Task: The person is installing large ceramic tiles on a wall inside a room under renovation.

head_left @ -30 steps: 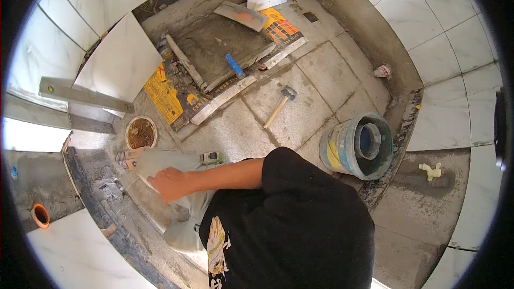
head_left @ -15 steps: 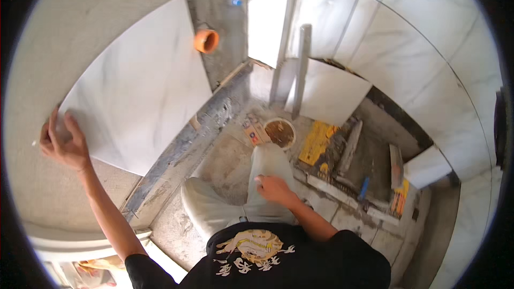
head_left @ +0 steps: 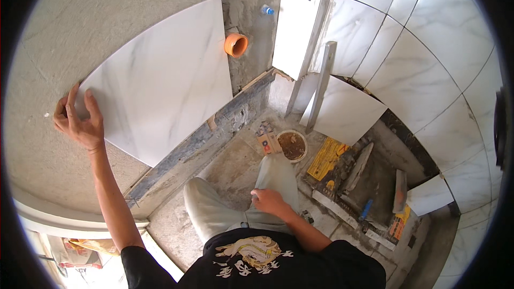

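My left hand grips the left edge of a large white marbled tile, fingertips at the edge and thumb on its face. The tile rests against the bare grey wall, beside an orange pipe socket, with a blue fitting higher up. My right hand is closed over my right leg, thumb out; whatever it may hold is too small or hidden to make out.
A tub of brown material stands beside a small carton. A metal straightedge leans by a loose tile. Rightward lie yellow sacks, a mortar pit, a trowel and a blue-handled tool.
The view has swung from the floor toward the left wall. My left hand, unseen a second ago, is now on the large tile. My right arm stays low over my legs.
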Tool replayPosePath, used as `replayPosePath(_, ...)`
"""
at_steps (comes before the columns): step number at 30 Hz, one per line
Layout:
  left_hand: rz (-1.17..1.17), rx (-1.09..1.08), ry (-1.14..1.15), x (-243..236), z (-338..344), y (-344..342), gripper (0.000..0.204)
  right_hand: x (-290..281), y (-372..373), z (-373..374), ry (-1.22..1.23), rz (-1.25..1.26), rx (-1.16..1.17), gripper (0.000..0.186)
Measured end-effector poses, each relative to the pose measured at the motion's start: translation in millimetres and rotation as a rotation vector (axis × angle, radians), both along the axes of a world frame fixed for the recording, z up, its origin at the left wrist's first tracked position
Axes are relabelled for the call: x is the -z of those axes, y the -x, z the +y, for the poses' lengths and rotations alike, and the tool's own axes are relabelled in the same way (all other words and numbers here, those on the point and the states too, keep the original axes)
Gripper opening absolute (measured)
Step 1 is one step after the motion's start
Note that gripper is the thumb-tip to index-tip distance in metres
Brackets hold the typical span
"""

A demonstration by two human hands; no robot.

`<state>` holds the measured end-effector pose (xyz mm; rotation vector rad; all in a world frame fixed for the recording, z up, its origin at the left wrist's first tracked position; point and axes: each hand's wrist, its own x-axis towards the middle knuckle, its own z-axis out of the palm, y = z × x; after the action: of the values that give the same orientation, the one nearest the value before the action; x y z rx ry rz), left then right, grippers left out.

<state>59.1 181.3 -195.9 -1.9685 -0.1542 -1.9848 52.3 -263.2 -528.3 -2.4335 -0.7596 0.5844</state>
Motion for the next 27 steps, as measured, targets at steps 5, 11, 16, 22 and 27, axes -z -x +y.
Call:
replayPosePath(5,0.025,-0.040,-0.006,-0.7,3.8,3.3,0.031,-0.8,0.4,-4.2,-0.059,-0.050,0.038,0.029)
replayPosePath(11,0.014,-0.040,-0.017,0.6,9.6,4.9,0.031,7.6,-3.2,-5.5,-0.055,-0.027,0.033,0.026)
replayPosePath(16,0.043,-0.068,-0.070,4.0,19.0,1.1,0.031,2.0,-2.1,-12.9,0.005,-0.031,0.076,0.026)
replayPosePath(22,0.052,-0.097,-0.083,-0.1,30.6,7.0,0.030,2.7,-5.3,-12.5,0.006,-0.052,0.080,0.026)
replayPosePath(27,0.050,-0.159,-0.079,5.4,36.3,5.1,0.030,9.2,-8.5,-14.9,-0.023,-0.088,0.120,0.027)
